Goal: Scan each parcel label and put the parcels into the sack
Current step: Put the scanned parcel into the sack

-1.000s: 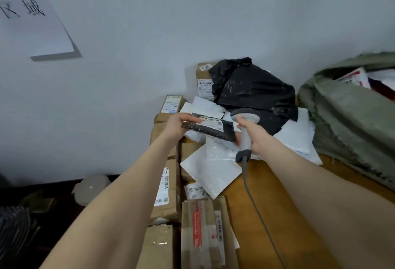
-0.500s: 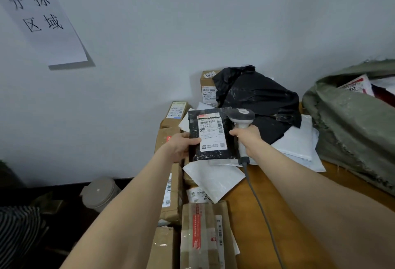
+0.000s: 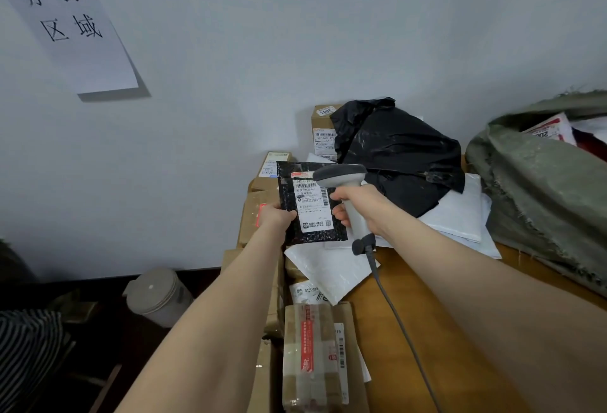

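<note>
**Clearly mid-job: one parcel at the scanner, many left**

The left hand (image 3: 277, 217) holds a flat black parcel (image 3: 287, 182) upright above the far left of the counter (image 3: 427, 314). Its grip pinches the parcel's lower left edge, thumb on the front. The white label (image 3: 312, 207) faces the person. The right hand (image 3: 358, 207) has its grip curled round the handle of a grey scanner (image 3: 340, 174), whose head overlaps the label's upper right corner in this view. A cable (image 3: 394, 314) trails from the handle down over the counter. Whether the trigger is pressed cannot be told, and no scan light shows. This looks like the scanning step itself, not yet confirmed done.

As for progress, the green sack (image 3: 538, 202) lies open at the right, well apart from the held parcel. A red-and-white parcel (image 3: 548, 130) shows in its mouth, so some of the work seems done. Much is left: a large black bag (image 3: 394, 156), white mailers (image 3: 328, 268) and several cardboard boxes (image 3: 315, 356) lie along the counter's left side and back. The held parcel has to cross to the sack once read, and each of the others then needs the same treatment.
</note>
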A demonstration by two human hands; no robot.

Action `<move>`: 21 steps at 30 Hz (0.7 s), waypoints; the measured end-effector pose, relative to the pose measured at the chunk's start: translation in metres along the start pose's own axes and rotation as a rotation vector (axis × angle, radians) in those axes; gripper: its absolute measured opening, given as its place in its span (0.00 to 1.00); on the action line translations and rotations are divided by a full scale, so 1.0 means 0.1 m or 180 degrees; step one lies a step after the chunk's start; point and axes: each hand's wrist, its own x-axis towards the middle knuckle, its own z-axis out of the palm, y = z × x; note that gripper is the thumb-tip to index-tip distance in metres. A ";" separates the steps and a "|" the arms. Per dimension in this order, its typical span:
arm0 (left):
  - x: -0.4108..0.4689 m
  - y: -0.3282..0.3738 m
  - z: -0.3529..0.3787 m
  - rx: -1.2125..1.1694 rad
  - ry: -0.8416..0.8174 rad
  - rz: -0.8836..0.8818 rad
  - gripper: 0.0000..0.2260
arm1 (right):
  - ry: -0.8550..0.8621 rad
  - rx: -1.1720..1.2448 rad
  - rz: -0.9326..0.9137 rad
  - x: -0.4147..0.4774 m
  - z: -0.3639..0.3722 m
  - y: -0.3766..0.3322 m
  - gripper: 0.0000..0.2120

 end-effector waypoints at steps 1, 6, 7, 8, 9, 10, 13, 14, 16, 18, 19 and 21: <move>0.00 0.00 0.00 0.0011 0.0006 -0.0014 0.14 | 0.0003 -0.0032 0.0005 -0.01 0.01 -0.01 0.10; 0.03 -0.01 0.01 0.0080 0.0007 -0.0077 0.16 | 0.0030 -0.0093 0.0025 -0.02 0.02 0.00 0.05; 0.04 -0.02 0.01 0.0061 0.0011 -0.0084 0.16 | 0.0026 -0.0094 0.0040 -0.02 0.01 0.00 0.05; 0.04 -0.02 0.01 0.0040 0.0010 -0.0095 0.16 | 0.0017 -0.0073 0.0057 -0.02 0.01 0.00 0.04; 0.05 -0.02 0.01 0.0019 0.0004 -0.0104 0.16 | 0.0016 -0.0046 0.0067 -0.02 0.01 0.00 0.03; 0.05 -0.02 0.01 0.0015 0.0006 -0.0104 0.16 | 0.0022 -0.0027 0.0069 -0.02 0.00 0.00 0.02; 0.03 -0.01 0.00 -0.0020 0.0014 -0.0098 0.16 | 0.0015 -0.0009 0.0068 -0.02 -0.01 0.00 0.03; 0.02 -0.01 0.00 -0.0039 0.0020 -0.0105 0.17 | 0.0003 0.0002 0.0069 -0.02 -0.01 0.00 0.04; 0.03 -0.02 0.00 -0.0029 0.0027 -0.0113 0.17 | -0.0011 0.0010 0.0077 -0.03 -0.01 -0.01 0.04; 0.02 -0.02 0.00 -0.0051 0.0041 -0.0122 0.17 | -0.0022 -0.0006 0.0095 -0.04 0.00 -0.01 0.03; 0.02 -0.02 0.00 -0.0064 0.0042 -0.0110 0.18 | -0.0030 -0.0007 0.0097 -0.05 0.01 -0.01 0.03; 0.02 -0.03 0.00 -0.0051 0.0061 -0.0106 0.18 | -0.0038 0.0001 0.0095 -0.05 0.01 -0.01 0.03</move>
